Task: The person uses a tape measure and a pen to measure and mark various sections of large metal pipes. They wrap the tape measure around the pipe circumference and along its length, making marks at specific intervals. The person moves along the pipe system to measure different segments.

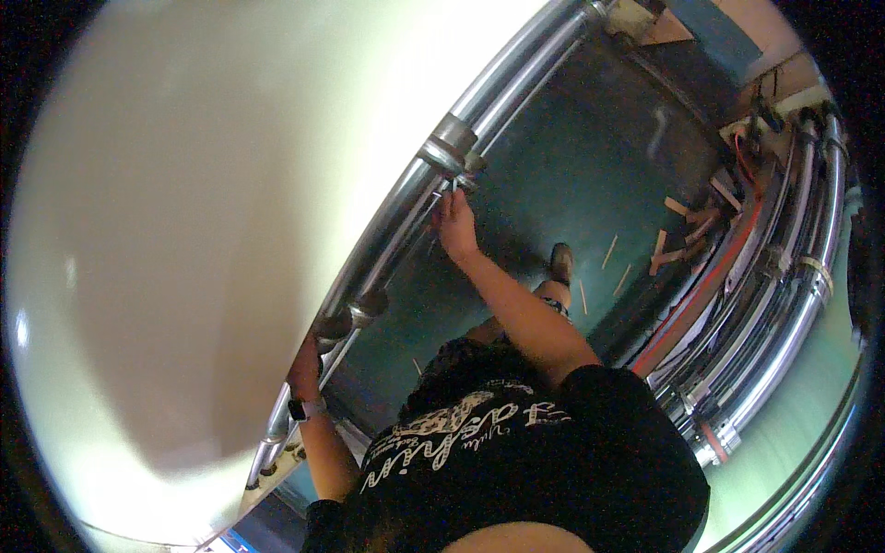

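Note:
My right hand (456, 228) is raised to a thick metal collar (449, 145) on a pair of shiny rails (406, 198). Its fingers are pinched on a small bright metal piece (453, 185) just below the collar; its exact kind is too small to make out. Lower down the rails, my left hand (306, 367), with a watch on the wrist, is beside a dark rounded fitting (332, 329). Shadow and the rail hide most of its fingers. A large, smooth cream-white surface (184, 230) fills the left side, along the rails.
I stand on a dark green floor (572, 157) with thin wooden strips (583, 297) and wood offcuts (678, 244) on it. On the right, another bank of metal pipes (784, 355) runs past a red cable (701, 295). A blue-grey panel (714, 37) stands at the far end.

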A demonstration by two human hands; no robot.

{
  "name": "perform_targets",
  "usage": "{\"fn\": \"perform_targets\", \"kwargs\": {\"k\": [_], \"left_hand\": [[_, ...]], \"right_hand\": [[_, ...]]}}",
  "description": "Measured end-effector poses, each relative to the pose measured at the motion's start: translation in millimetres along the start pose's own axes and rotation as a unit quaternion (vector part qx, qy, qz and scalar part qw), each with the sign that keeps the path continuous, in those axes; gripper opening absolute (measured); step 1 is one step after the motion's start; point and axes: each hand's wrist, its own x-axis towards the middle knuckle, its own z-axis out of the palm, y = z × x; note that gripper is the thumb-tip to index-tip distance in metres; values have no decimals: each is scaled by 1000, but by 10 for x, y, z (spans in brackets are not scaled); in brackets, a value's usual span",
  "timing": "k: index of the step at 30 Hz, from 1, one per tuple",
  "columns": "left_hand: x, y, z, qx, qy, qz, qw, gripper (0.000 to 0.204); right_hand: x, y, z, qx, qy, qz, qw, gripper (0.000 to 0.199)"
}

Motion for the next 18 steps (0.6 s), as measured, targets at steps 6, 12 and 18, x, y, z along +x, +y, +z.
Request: {"fn": "perform_targets", "kwargs": {"k": [6, 12, 18], "left_hand": [[-67, -762, 557, 202, 29, 158, 966, 45], [-169, -711, 622, 157, 43, 112, 980, 40], [-524, -453, 531, -216, 105, -102, 965, 31]], "right_hand": [[-315, -114, -327, 147, 62, 78, 984, 16], [205, -297, -763, -20, 29, 78, 996, 17], [451, -577, -738, -6, -27, 104, 994, 16]]}}
